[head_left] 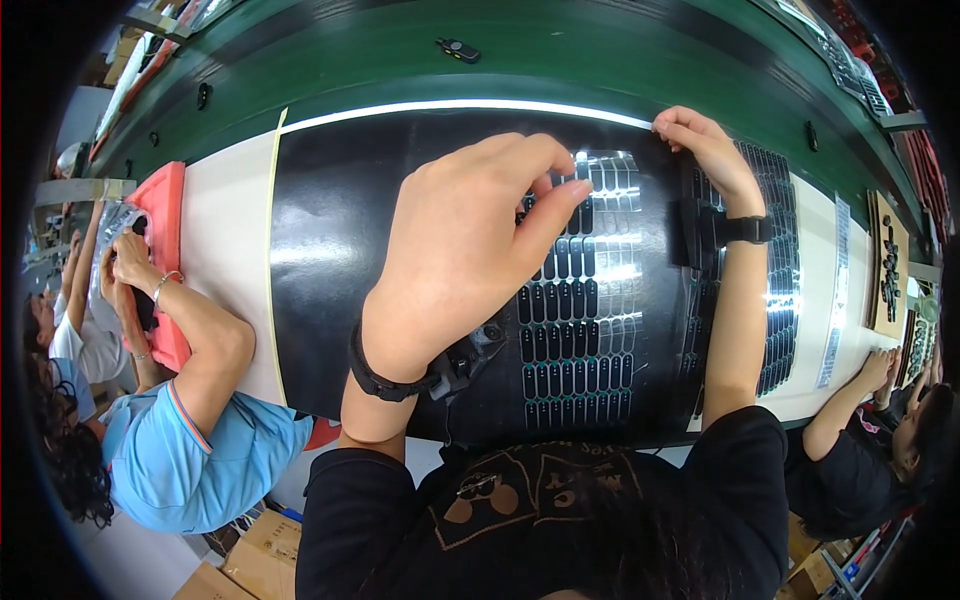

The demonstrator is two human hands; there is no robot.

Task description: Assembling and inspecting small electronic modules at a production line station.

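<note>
Centre of frame: left hand (465,235), fingers curled, thumb and forefinger tips close together at the top of a clear sheet (618,265); cannot tell whether gripping. Upper right: right hand (708,155), fingers bent at the right end of a white strip (470,104); grip likewise impossible to tell. Sheet with rows of dark oblong pieces (564,300), lying just right of centre on a black mat (335,290), partly behind the left hand. Further right: second sheet (781,250), partly behind the right forearm (737,320). Top: green belt (580,50).

Black shirt (345,520), brown chest print (500,498), black wristbands (750,229)
</note>
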